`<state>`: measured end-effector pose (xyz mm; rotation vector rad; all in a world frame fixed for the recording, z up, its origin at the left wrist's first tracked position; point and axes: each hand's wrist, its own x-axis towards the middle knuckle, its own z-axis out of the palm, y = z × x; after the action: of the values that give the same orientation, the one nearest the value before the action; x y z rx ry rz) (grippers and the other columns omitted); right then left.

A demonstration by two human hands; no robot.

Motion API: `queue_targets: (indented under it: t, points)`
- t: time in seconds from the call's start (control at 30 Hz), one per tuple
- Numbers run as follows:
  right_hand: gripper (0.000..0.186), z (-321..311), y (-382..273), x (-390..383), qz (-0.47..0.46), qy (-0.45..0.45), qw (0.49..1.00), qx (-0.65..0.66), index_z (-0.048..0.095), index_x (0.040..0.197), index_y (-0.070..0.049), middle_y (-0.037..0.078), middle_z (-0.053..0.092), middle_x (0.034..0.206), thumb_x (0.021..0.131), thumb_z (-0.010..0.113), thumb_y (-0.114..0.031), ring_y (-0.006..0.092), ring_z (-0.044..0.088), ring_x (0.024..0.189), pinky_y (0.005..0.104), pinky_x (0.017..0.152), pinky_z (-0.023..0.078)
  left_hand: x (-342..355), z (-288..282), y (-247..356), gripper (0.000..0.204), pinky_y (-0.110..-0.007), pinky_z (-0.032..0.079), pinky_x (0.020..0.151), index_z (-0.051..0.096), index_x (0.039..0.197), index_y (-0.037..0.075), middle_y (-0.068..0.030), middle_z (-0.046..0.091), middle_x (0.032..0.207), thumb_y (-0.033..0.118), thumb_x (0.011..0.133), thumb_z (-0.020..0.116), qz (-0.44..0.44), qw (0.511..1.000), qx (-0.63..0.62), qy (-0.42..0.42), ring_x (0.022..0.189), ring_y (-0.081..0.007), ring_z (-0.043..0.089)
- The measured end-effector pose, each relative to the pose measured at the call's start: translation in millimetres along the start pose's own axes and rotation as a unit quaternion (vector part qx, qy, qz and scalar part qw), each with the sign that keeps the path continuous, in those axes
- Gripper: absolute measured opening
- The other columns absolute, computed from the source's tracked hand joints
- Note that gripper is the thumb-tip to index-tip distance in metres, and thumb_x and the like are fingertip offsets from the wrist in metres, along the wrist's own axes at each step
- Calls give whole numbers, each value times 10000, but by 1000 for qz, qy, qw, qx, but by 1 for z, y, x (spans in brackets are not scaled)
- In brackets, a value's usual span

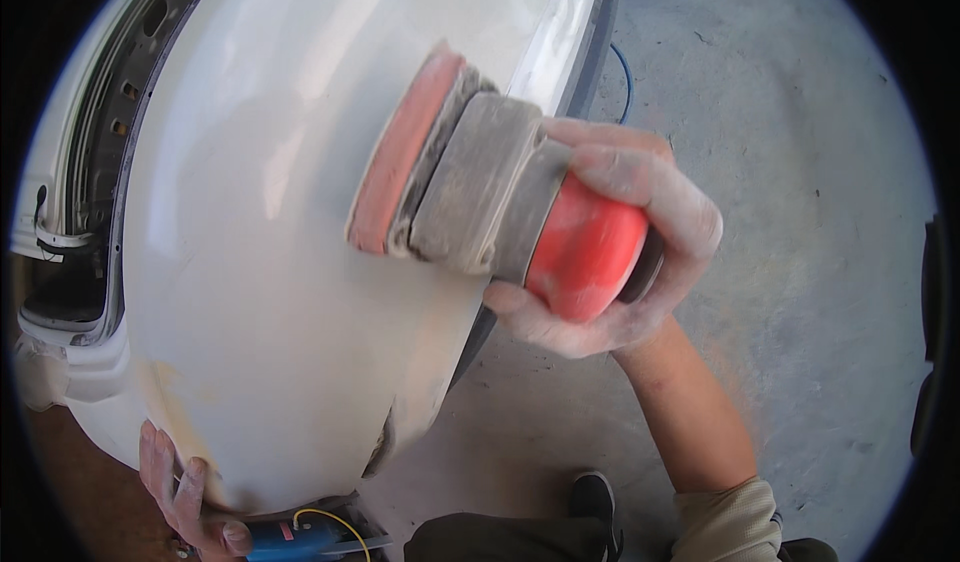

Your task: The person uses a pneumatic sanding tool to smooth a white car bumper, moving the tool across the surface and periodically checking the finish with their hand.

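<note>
My right hand (670, 222) is wrapped round a dusty power sander (470, 182) with a red top cap and a pink-edged pad, held on its side against or just over a large white curved car panel (250, 262); whether the pad touches it I cannot tell. At the lower left, my left hand (185, 492) rests with fingers apart on the panel's edge, beside a pale beige patch (175, 412).
A white vehicle body with an open dark channel (95, 152) lies along the left. A blue object with a yellow cord (290, 537) is below the panel. A blue hose (625, 82) runs over the grey floor (800, 262). My shoe (590, 502) shows at the bottom.
</note>
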<state>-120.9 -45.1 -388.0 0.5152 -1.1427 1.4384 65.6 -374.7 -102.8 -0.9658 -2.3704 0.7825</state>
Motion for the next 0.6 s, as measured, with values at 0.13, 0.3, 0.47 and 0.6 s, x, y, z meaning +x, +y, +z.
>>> queue_targets:
  t: [0.13,0.3,0.47,0.6]
  points:
    - [431,42,-67,-45,15,60,994,90,623,1175,-196,242,642,1226,778,783,-157,205,598,703,279,564,507,0,3,3,686,-667,364,1127,555,1401,31,-369,459,1496,567,1021,357,1,1000,-4,5,1373,-557,459]
    - [416,58,-79,-78,-12,90,994,66,620,1183,-232,255,645,1211,796,753,-151,197,576,641,261,511,490,4,3,1,687,-673,365,1129,548,1416,21,-360,468,1493,552,1016,372,16,1000,-8,14,1378,-550,459]
    - [670,26,-9,-25,5,172,983,63,639,1221,-93,222,657,1170,636,948,-198,318,698,860,373,707,607,4,-2,-1,671,-677,364,1131,553,1402,-3,-354,471,1492,521,1020,381,30,1000,-3,5,1379,-552,456]
    - [790,-10,44,31,-54,249,952,-170,516,1311,-47,146,651,1168,660,943,-180,301,645,992,393,874,545,4,-2,1,639,-672,362,1135,563,1393,-11,-357,474,1490,486,1033,387,21,1000,-3,15,1384,-549,454]
